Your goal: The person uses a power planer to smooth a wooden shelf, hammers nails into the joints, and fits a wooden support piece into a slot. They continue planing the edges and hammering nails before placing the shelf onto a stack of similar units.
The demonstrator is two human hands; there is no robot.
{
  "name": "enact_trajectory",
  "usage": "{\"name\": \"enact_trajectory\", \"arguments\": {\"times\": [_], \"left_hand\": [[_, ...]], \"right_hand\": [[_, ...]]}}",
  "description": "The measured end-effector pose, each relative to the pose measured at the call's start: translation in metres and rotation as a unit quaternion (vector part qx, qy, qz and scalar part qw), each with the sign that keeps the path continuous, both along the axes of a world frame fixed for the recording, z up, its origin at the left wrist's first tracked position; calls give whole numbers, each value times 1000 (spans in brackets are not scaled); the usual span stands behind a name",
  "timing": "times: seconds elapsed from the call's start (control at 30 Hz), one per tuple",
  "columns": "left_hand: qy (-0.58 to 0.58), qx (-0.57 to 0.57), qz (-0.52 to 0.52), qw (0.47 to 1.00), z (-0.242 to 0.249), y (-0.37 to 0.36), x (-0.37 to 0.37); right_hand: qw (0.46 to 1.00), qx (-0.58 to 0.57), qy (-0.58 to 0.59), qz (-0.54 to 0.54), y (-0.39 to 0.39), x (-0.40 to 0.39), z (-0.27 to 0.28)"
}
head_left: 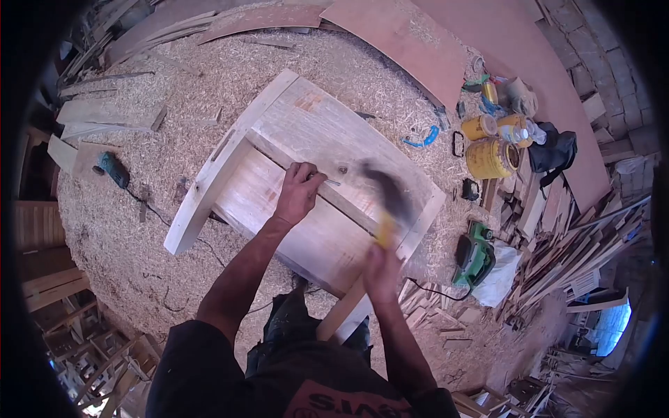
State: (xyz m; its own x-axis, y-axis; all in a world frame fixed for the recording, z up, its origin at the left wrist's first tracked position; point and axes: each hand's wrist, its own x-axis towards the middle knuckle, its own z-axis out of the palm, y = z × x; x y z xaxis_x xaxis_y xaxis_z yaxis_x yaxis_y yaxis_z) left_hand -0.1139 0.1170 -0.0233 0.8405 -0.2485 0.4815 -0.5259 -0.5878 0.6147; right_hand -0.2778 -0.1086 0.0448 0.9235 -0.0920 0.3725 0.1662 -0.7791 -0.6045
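Note:
A wooden frame with panels [327, 129], like a piece of furniture under construction, lies in front of me. My left hand [300, 191] is closed at the gap between two panels. From its fingertips sticks a thin metal piece that looks like a nail [334, 182]; its far end is hard to make out. My right hand [383, 273] grips the yellow handle of a hammer [390, 197]. The hammer is smeared by motion, its dark head above the panel to the right of my left hand. A thick wooden rail [209, 191] forms the frame's left side.
Wood shavings [209, 83] cover the floor. At the right stand yellow containers [491, 159], a black bag [554, 150] and a green power planer [475, 254] with its cord. A teal power tool [111, 169] lies at the left. Plywood sheets [404, 42] and scrap boards [543, 209] surround the area.

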Motion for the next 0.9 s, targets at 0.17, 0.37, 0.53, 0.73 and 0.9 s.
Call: {"name": "enact_trajectory", "arguments": {"times": [0.17, 0.37, 0.53, 0.73, 0.9], "left_hand": [[2, -14, 13, 1000, -2, 0, -3], [19, -27, 5, 999, 3, 0, -1], [12, -11, 5, 1000, 2, 0, 1], [7, -8, -3, 1000, -1, 0, 2], [42, -39, 15, 998, -2, 1, -14]], "right_hand": [[968, 146, 189, -78, 21, 31, 61], [962, 238, -120, -57, 7, 32, 178], [939, 269, -216, -4, 8, 30, 196], [994, 48, 90, -30, 15, 1, 7], [960, 162, 221, -61, 23, 19, 92]]}}
